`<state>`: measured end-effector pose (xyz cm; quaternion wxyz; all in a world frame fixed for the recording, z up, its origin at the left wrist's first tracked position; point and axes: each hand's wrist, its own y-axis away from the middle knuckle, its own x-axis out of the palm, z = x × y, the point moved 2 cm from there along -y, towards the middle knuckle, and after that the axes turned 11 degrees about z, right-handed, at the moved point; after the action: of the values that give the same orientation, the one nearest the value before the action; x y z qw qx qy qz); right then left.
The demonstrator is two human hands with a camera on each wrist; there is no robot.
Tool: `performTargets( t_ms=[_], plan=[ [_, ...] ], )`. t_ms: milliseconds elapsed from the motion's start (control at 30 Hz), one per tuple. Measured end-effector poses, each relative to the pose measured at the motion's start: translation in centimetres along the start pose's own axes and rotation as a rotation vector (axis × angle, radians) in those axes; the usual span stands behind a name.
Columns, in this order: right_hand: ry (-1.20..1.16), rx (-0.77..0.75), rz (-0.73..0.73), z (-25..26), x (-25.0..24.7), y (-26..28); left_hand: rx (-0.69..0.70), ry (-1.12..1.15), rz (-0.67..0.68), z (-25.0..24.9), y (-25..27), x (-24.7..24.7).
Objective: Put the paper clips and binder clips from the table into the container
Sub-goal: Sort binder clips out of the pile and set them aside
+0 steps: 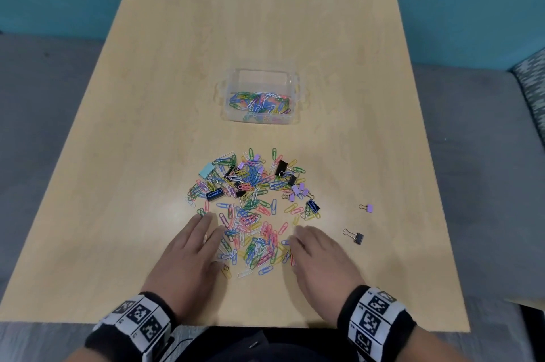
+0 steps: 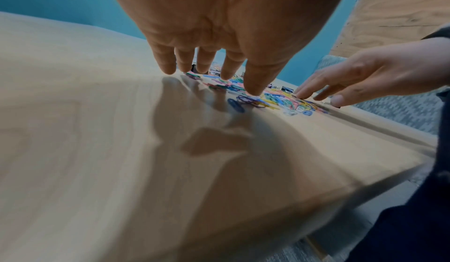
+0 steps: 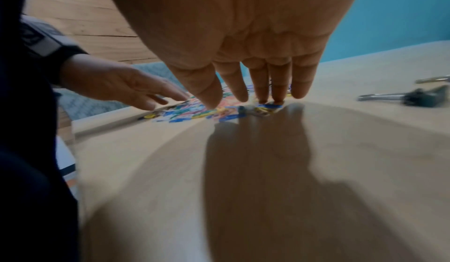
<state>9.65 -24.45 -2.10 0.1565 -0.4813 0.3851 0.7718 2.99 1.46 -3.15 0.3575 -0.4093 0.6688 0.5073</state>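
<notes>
A spread pile of coloured paper clips (image 1: pixel 253 214) mixed with black, purple and light-blue binder clips lies on the wooden table (image 1: pixel 118 184). Beyond it stands a clear plastic container (image 1: pixel 261 96) holding several paper clips. My left hand (image 1: pixel 200 246) lies flat at the pile's left edge, fingers straight, tips on the clips (image 2: pixel 243 95). My right hand (image 1: pixel 315 252) lies flat at the pile's right edge, fingertips (image 3: pixel 275 98) touching clips (image 3: pixel 194 112). Neither hand holds anything.
A black binder clip (image 1: pixel 355 236) and a purple one (image 1: pixel 367 207) lie apart to the right of the pile; the black one (image 3: pixel 414 96) shows in the right wrist view. The table's near edge is just behind my wrists. Grey floor surrounds the table.
</notes>
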Motion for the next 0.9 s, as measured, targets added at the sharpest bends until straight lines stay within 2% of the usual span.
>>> performTargets(
  t_ms=[67, 133, 267, 433, 600, 800, 900],
  plan=[
    [0.012, -0.066, -0.009, 0.7, -0.8, -0.6, -0.005, -0.011, 0.010, -0.3, -0.7, -0.1],
    [0.020, -0.014, -0.024, 0.6, -1.8, -1.5, 0.007, -0.028, 0.016, -0.6, -1.5, -0.2],
    [0.107, 0.110, 0.038, 0.7, -1.8, -2.9, 0.003, -0.058, 0.018, -0.7, -2.7, 0.0],
    [0.101, -0.072, 0.021, 2.0, -1.7, -1.4, 0.119, -0.088, 0.014, -1.8, -1.8, 0.2],
    [0.035, -0.041, -0.040, 1.6, -1.5, -3.2, 0.097, -0.041, 0.020, -1.8, -2.5, 0.1],
    [0.075, -0.150, 0.055, 3.4, 0.0, -4.5, 0.198, -0.109, 0.148, -2.1, -4.1, 0.9],
    [0.067, -0.210, 0.057, 3.2, -0.1, -3.0, 0.214, -0.121, 0.071, -1.7, -2.5, -0.1]
  ],
)
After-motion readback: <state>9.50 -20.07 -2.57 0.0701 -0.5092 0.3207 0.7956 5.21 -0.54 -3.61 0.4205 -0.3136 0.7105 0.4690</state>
